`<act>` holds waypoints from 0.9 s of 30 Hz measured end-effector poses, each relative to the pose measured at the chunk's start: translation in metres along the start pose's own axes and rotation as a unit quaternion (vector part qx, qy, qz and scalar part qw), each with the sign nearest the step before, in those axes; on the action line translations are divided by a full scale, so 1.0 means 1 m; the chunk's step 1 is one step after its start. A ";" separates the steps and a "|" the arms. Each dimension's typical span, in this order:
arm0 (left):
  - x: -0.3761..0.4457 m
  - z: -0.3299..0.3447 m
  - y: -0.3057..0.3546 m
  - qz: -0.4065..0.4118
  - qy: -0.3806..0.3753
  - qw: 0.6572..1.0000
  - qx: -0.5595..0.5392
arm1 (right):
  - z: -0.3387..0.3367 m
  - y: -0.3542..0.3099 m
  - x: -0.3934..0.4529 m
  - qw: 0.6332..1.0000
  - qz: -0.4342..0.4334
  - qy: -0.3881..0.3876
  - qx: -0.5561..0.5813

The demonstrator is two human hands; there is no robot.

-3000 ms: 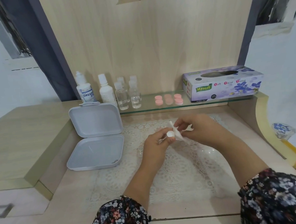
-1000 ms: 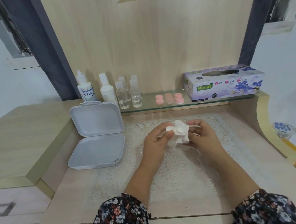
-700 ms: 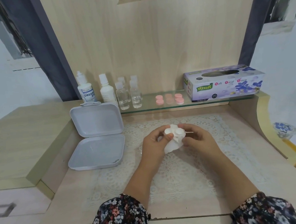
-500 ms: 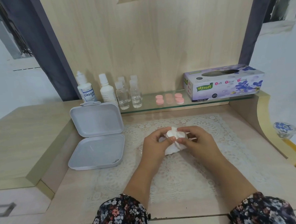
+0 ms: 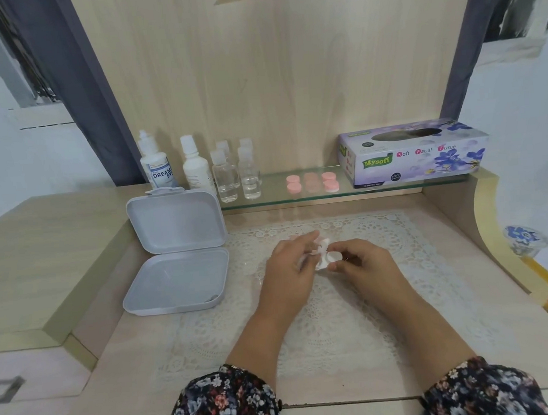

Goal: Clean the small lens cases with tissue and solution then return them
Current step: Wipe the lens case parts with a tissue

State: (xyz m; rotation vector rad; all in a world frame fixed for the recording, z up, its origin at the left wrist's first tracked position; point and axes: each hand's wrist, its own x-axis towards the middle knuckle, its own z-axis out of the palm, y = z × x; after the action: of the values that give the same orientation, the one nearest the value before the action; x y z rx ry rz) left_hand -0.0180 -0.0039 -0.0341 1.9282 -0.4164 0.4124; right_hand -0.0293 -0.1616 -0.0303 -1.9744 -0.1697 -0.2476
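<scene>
Over the lace mat (image 5: pixel 337 315), my left hand (image 5: pixel 289 270) pinches a crumpled white tissue (image 5: pixel 322 252). My right hand (image 5: pixel 362 263) pinches a small white lens case (image 5: pixel 333 256) that touches the tissue between the two hands. Part of the case is hidden by my fingers. Three pink lens cases (image 5: pixel 312 182) lie in a row on the glass shelf (image 5: pixel 377 189). Solution bottles (image 5: pixel 196 167) stand at the shelf's left end.
An open grey plastic box (image 5: pixel 176 251) lies left of the mat, its lid leaning back. A purple tissue box (image 5: pixel 413 152) stands on the shelf's right end. A raised wooden desktop (image 5: pixel 38 260) lies to the left, a curved side panel (image 5: pixel 488 226) to the right.
The hands have drawn slightly apart. The white case, earlier held by my left hand and rubbed with the tissue, is now in my right hand, and the tissue is in my left.
</scene>
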 end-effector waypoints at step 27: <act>0.000 0.009 0.001 0.014 0.045 0.995 0.084 | 0.004 -0.005 -0.001 0.998 0.032 0.048 -0.004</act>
State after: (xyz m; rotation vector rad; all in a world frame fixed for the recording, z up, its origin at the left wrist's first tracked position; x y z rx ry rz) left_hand -0.0177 -0.0131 -0.0367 2.0599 -0.3593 0.5647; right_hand -0.0309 -0.1556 -0.0274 -1.9672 -0.0442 -0.3001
